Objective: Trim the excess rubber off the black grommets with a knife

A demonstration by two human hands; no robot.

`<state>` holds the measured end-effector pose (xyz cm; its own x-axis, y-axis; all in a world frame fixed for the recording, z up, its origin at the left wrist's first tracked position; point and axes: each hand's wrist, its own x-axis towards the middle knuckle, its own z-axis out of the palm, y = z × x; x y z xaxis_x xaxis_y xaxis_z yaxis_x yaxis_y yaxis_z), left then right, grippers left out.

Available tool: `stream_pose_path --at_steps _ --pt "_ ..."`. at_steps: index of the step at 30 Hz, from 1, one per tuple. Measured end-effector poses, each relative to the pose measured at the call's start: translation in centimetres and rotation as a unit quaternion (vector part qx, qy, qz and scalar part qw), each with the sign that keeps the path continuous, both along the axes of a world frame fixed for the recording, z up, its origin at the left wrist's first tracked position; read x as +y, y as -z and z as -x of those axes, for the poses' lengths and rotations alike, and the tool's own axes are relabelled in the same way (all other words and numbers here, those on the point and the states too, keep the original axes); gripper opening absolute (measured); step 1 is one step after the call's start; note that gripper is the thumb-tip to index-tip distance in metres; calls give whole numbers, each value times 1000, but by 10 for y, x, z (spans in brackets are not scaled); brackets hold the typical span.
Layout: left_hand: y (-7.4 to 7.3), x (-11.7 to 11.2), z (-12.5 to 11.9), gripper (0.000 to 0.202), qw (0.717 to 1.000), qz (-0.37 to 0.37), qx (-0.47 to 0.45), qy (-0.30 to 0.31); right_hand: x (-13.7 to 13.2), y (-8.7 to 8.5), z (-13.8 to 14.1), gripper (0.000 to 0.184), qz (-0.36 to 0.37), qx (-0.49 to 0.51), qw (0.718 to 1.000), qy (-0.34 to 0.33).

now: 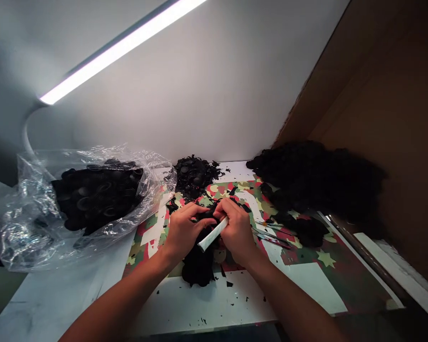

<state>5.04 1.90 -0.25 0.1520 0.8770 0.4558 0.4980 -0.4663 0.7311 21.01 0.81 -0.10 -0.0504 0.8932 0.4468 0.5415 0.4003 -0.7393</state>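
Observation:
My left hand point(185, 230) is closed in a pinch, thumb and fingers on a small black rubber-like piece point(207, 214), partly hidden by the fingers. Close beside it on the right, my right hand point(237, 232) is wrapped round a slim tool with a white handle point(213, 235); its working end is hidden at the black piece. Under the hands lies a heap of black pieces point(198, 270) on a camouflage-patterned sheet point(356, 266). To the right of my right hand, several thin metal tools that look like tweezers point(271, 237) rest on the sheet.
A clear plastic bag point(32, 228) of round black parts point(100, 194) sits left. Black scraps point(196, 173) are piled at the back, and a large black heap point(317, 175) stands right beside a cardboard wall point(374, 85). A lit lamp point(124, 52) hangs above.

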Motion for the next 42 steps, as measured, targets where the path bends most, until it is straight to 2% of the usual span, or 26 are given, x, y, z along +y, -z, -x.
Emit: stream_pose_path --at_steps 2,9,16,20,22,24,26,29,32,35,37,39,42 --pt "1 -3 -2 6 1000 -30 9 0 3 0 0 21 25 25 999 -4" --pt "10 -5 -4 15 995 -86 -11 40 16 6 -1 20 75 66 995 21" --pt "6 -10 -8 18 992 -113 -58 26 19 7 3 25 80 36 995 45" --pt "-3 -20 -3 9 982 -140 -106 76 39 15 -26 22 85 35 989 119" --pt "-6 -21 0 9 983 -97 -137 69 49 19 -46 19 86 38 987 133" --pt "-7 -16 3 11 987 11 -159 36 55 21 -60 16 86 34 990 108" --pt "-6 -8 4 12 976 119 -180 19 54 19 -64 14 86 29 993 71" --pt "-4 0 3 14 963 180 -197 18 40 10 -58 14 61 47 997 20" --pt "-4 3 3 13 972 159 -174 17 22 -3 -45 17 44 99 992 -63" --pt "-4 2 3 13 987 109 -122 12 10 -9 -31 8 45 123 984 -123" --pt "-2 1 3 12 994 77 -82 18 5 -8 -23 6 35 117 985 -124" --pt "-1 1 3 11 997 58 -41 29 3 -4 -16 13 19 94 990 -103" --pt "0 2 2 13 998 47 16 47 0 0 -12 20 -10 3 998 -56"
